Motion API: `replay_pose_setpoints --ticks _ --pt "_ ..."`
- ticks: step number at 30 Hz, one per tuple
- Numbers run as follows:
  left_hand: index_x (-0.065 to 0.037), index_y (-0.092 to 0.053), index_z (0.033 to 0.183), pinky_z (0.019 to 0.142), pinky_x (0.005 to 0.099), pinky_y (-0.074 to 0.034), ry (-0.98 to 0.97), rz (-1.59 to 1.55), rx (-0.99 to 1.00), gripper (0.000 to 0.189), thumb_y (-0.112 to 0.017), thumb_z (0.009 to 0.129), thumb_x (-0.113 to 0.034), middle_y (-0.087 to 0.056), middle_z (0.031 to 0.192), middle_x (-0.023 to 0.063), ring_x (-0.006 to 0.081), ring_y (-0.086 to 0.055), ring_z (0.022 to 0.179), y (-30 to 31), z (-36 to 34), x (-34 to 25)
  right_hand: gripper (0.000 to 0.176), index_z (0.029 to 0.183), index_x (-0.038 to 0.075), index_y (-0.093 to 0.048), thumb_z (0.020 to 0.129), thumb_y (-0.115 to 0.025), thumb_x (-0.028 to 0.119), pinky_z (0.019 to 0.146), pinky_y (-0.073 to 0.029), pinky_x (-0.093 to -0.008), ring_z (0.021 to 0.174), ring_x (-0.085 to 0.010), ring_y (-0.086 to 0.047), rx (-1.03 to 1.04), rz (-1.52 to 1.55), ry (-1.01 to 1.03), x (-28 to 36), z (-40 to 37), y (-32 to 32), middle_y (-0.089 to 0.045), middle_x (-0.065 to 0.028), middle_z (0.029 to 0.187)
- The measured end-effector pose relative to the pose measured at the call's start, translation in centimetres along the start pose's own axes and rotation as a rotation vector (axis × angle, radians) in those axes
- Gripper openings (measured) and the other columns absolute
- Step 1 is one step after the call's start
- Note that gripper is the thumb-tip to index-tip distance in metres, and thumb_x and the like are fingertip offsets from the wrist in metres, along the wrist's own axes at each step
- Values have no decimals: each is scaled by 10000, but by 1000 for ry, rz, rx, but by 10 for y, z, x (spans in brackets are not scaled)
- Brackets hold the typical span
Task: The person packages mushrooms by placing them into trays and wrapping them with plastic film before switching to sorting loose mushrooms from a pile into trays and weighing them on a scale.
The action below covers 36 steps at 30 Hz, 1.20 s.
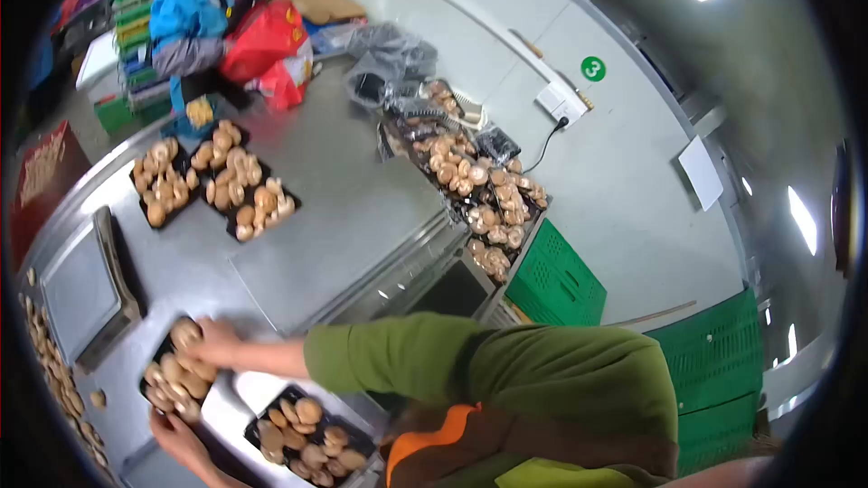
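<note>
A black tray of brown mushrooms [176, 380] lies on the steel table between my two hands. My right hand [213, 344] is at its upper right edge, fingers curled round a mushroom near the tray's corner. Below the tray, my left hand [175, 438] rests against its lower edge, with thumb and fingers apart; what its fingertips touch is partly hidden. A second black tray of mushrooms [312, 438] sits to the right, nearer my body.
Scale [83, 289] at left, loose mushrooms [56, 370] along the far-left edge. Filled trays [237, 172] stand farther up the steel table [334, 208]. Packed mushrooms [479, 190] lie by the wall, near a green crate [556, 276]. A person in blue [188, 4] is at the top left.
</note>
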<state>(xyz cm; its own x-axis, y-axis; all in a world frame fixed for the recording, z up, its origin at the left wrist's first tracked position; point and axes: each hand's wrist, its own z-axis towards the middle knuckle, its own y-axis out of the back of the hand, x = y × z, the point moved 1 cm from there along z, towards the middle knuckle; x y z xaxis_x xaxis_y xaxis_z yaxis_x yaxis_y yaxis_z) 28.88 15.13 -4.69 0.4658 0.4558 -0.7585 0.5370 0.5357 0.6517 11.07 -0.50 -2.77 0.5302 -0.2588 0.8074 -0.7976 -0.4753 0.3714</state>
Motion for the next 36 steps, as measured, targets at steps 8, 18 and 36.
replay_pose_setpoints --ticks 8,18,36 --pt "70 -506 1205 811 286 -469 -179 -390 356 317 -490 927 -81 -618 1063 137 178 -591 945 -69 -8 -142 473 1085 -39 -576 706 -723 203 773 -487 -307 877 -192 -601 0 252 297 8 -9 201 -642 -136 975" --pt "48 -589 1073 697 325 -474 -276 -107 480 296 -590 801 -69 -630 781 146 215 -599 714 -228 -77 -259 449 1124 -20 -612 844 -653 328 817 -459 -287 932 -145 -582 -128 159 25 -116 -45 373 -648 -112 1033" --pt "35 -548 679 571 376 -406 -125 -102 223 275 -641 817 -184 -463 563 121 300 -456 540 -176 -171 -226 349 719 76 -629 832 -632 407 556 -439 -345 635 -224 -564 -296 -264 122 -197 -120 383 -558 -43 651"
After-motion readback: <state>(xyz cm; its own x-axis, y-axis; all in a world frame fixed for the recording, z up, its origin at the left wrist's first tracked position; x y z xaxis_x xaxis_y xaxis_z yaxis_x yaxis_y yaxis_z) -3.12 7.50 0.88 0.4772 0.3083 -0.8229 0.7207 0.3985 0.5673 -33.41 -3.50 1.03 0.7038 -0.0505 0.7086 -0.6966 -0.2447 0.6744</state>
